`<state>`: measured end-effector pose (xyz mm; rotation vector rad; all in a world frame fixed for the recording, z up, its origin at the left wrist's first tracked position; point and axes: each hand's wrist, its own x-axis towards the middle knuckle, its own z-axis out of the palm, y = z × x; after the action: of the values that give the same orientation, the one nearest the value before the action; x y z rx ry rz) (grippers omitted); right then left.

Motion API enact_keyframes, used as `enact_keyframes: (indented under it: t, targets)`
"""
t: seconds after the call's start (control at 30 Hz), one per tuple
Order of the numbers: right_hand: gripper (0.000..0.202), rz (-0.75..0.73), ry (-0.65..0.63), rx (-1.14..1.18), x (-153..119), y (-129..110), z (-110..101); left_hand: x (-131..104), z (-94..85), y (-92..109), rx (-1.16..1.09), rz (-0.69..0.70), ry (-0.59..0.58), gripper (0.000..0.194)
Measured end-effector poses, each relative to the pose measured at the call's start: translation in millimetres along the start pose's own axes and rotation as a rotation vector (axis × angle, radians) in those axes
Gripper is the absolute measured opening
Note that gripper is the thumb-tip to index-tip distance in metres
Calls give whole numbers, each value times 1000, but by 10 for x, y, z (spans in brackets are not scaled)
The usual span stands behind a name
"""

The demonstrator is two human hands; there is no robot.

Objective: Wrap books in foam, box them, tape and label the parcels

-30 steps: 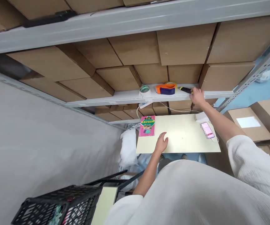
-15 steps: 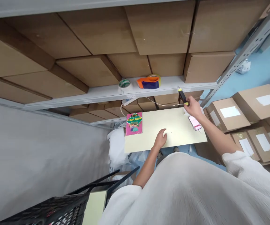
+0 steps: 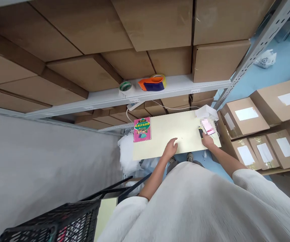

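A black and yellow cutter [image 3: 200, 132] is in my right hand [image 3: 207, 140], low over the right part of a pale yellow board [image 3: 160, 148]. Just beyond that hand lies a phone [image 3: 208, 127] with a pink and white screen, beside a white box-like item [image 3: 206, 112]. My left hand [image 3: 170, 148] rests near the board's front edge, fingers apart and holding nothing. On the board's left end lies a pink book [image 3: 142, 129] with a green and yellow cover.
The shelf [image 3: 180, 88] beyond carries cardboard boxes [image 3: 218, 64], a tape roll [image 3: 126, 87] and an orange and blue tape dispenser [image 3: 152, 83]. Labelled boxes [image 3: 245, 117] are stacked at right. A black crate [image 3: 77, 218] stands lower left, near white packing material [image 3: 127, 154].
My right hand has come down from beside the shelf edge to the board's right part, still with the cutter. My left hand has barely moved. The view has shifted slightly.
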<state>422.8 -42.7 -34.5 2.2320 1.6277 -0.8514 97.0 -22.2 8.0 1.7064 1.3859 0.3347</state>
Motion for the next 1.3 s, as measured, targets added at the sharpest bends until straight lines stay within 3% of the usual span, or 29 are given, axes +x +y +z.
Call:
enact_keyframes:
  t: [0.3, 0.47, 0.57, 0.67, 0.8, 0.97, 1.13, 1.3]
  targets:
    - [50, -21, -32, -124, 52, -9, 57, -134, -7, -17, 14, -9, -9, 46]
    - [42, -10, 58, -133, -44, -128, -80, -162, -112, -69, 0, 3, 25, 46]
    - [36, -74, 185, -88, -40, -345, -407, -154, -181, -102, -12, 19, 43, 46]
    - [37, -217, 388, -7, 17, -722, -937, -132, -270, -132, -39, 55, 65, 45]
    - [44, -459, 670, 83, 87, -1419, -1749, -121, -454, -198, -72, 85, 85, 44]
    - [54, -688, 766, -5, 183, -2313, -2521, -168, -745, -385, -102, 91, 133, 42]
    - [66, -712, 771, -96, 419, -2912, -2891, -257, -1008, -663, -145, 82, 188, 45]
    - [53, -624, 819, -132, 608, -3136, -3003, -329, -1203, -934, -189, 47, 214, 44]
